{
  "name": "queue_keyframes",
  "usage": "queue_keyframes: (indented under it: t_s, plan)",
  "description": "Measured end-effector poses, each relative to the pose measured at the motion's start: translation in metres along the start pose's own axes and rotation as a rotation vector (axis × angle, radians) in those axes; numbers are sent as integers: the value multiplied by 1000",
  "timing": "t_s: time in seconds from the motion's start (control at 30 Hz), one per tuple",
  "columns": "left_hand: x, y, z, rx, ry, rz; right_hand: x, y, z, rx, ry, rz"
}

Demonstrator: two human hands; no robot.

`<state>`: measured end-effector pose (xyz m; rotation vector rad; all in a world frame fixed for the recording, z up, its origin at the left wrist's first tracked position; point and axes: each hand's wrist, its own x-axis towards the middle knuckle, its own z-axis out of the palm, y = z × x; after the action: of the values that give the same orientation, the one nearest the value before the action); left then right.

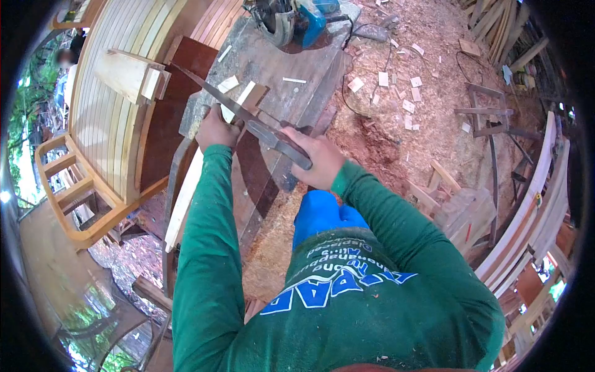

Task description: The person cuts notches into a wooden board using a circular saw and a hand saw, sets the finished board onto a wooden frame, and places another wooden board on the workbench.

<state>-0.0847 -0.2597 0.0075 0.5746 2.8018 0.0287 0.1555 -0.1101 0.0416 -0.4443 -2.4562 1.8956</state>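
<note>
While right hand (319, 160) grips handsaw (268, 132), left hand (218, 129) clasps board (188, 199).
Handsaw may skip into left hand if board slips.

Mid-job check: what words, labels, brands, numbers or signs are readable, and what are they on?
"PAD": large white-outlined blue letters on the green long-sleeved shirt; adjoining letters are distorted by folds.
"Displaced": small pale print, same shirt.
"ong": same shirt, rest of the word unclear.
Remaining small shirt print: too blurred.
Dark-handled metal handsaw, blue power tool: nothing legible.
</note>
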Motion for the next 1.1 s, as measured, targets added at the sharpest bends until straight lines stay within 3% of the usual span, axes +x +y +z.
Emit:
queue_keyframes:
  t_s: [0.17, 0.27, 0.47, 0.53, 0.67, 0.87, 1.1]
  plan:
    - [-1, 1, -3, -7, -17, 9, -35, -7, -26, 78, -78, 91]
    - [1, 3, -7, 26, -39, 23, -59, -2, -33, 87, 89, 113]
    - [3, 3, -6, 49, -58, -14, -35, -12, -27, -22, 197, 83]
    - [3, 3, -7, 46, -70, -24, -36, -13, -27, 3, 133, 25]
    - [4, 0, -1, -6, -35, -9, -39, -20, -31, 82, -78, 173]
    - [3, -1, 1, -12, -10, -10, 16, -6, -11, 11, -96, 86]
    - [3, 3, -1, 25, 12, 0, -16, 0, -17, 68, -63, 48]
